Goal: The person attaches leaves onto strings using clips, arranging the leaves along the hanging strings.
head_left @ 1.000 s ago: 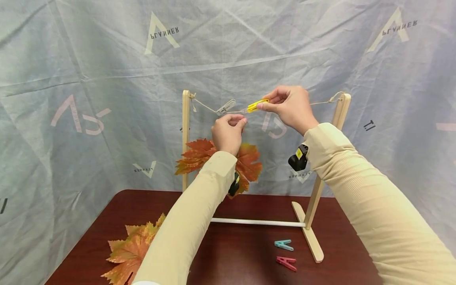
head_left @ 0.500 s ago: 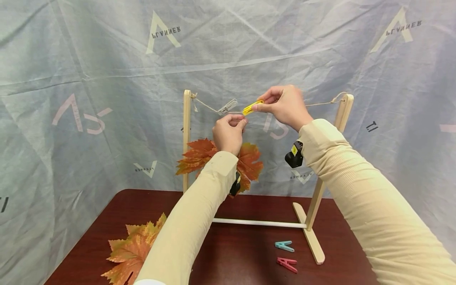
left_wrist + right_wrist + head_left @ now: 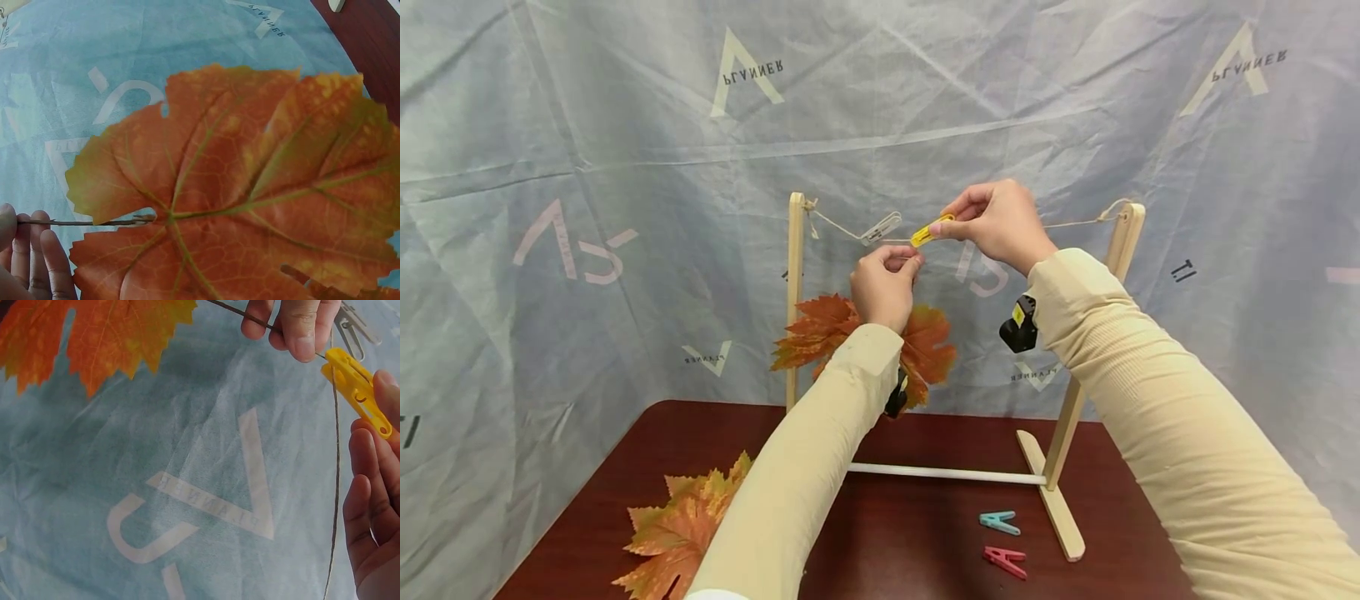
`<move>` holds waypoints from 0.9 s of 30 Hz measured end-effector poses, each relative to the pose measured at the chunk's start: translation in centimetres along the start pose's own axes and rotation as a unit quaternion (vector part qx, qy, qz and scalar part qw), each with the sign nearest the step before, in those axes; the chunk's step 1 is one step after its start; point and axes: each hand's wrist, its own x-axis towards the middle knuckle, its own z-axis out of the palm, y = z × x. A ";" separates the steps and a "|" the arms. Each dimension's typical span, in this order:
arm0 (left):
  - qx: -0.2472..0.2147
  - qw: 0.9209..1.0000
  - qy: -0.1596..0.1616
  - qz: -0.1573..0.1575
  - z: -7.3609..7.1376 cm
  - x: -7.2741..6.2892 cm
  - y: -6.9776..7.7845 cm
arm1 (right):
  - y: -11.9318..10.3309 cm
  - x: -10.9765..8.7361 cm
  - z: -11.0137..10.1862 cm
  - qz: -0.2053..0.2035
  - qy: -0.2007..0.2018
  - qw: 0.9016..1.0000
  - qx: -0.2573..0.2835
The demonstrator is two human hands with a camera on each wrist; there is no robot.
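My left hand (image 3: 883, 287) pinches the thin brown stem (image 3: 87, 222) of an orange-red artificial maple leaf (image 3: 250, 187), which hangs below that hand. Just above and to the right, my right hand (image 3: 1000, 223) grips a yellow clothespin (image 3: 356, 390) between thumb and fingers. In the right wrist view the clothespin's nose sits on the twine (image 3: 337, 487) and at the tip of the stem. A whitish clothespin (image 3: 882, 227) hangs on the same twine to the left. Whether it bears anything is hidden behind my left hand.
The twine runs between the left wooden post (image 3: 795, 275) and the right wooden post (image 3: 1126, 242). A white crossbar (image 3: 947, 473) joins them low down. On the dark red table (image 3: 895, 533) lie a blue clothespin (image 3: 1000, 522), a red clothespin (image 3: 1004, 561) and another leaf (image 3: 681, 525).
My right hand has moved slightly left, bringing the yellow clothespin to the twine just above my left fingertips. The left hand keeps its pinch on the stem, almost still.
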 end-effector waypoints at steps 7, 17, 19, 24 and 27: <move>-0.002 1.000 -0.001 0.005 0.0 0.1 -0.1 | 0.0 0.0 0.0 0.013 -0.007 1.000 -0.002; 0.010 0.999 -0.030 -0.001 -0.8 -0.3 -0.3 | -0.7 -0.7 0.1 0.035 -0.049 0.998 -0.022; 0.010 0.999 -0.041 0.001 -1.1 -0.3 -0.4 | -0.9 -0.8 0.1 0.040 -0.056 0.997 -0.022; 0.011 0.998 -0.055 -0.001 -2.1 -0.4 -0.6 | -1.2 -0.9 0.0 0.038 -0.075 0.996 -0.026; 0.017 0.998 -0.054 -0.001 -2.5 -0.4 -0.7 | -1.3 -1.3 -0.3 0.035 -0.076 0.996 -0.029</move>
